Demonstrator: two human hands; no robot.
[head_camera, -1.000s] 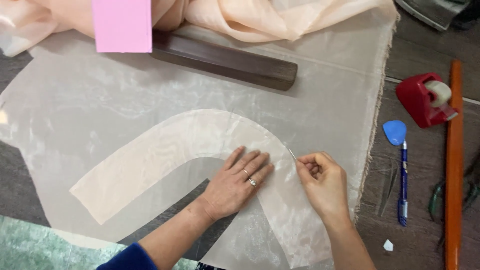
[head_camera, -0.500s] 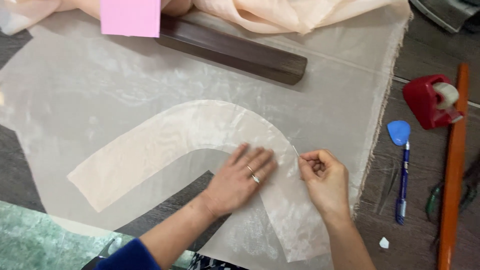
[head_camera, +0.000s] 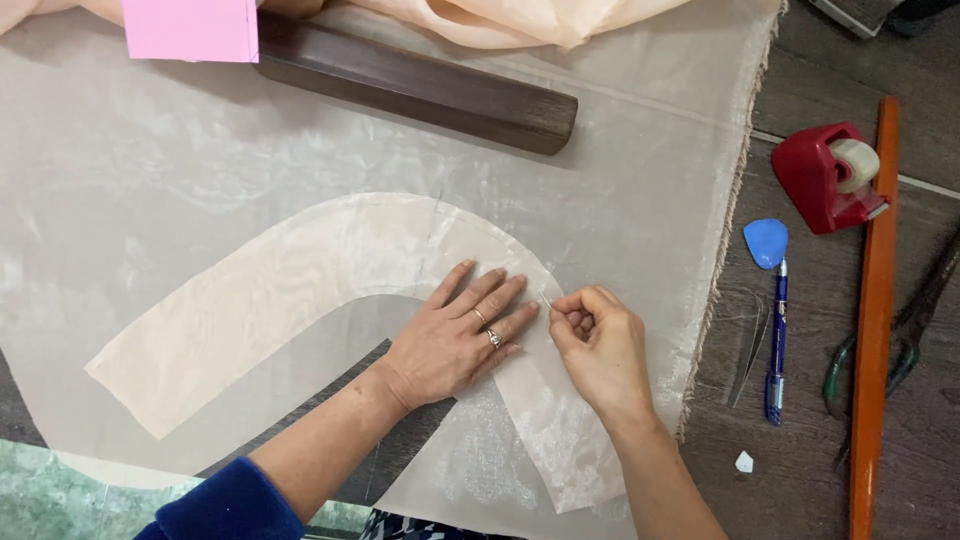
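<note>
Peach sheer curved piece is laid on the pale organza mid-table, pretty much where it was a second ago. It's pressed flat by the left hand, fingers spread, nothing gripped. A pin is pinched in the curled right hand, barely shifted, so pinning looks ongoing. Wooden bar and tape dispenser are left untouched.
</note>
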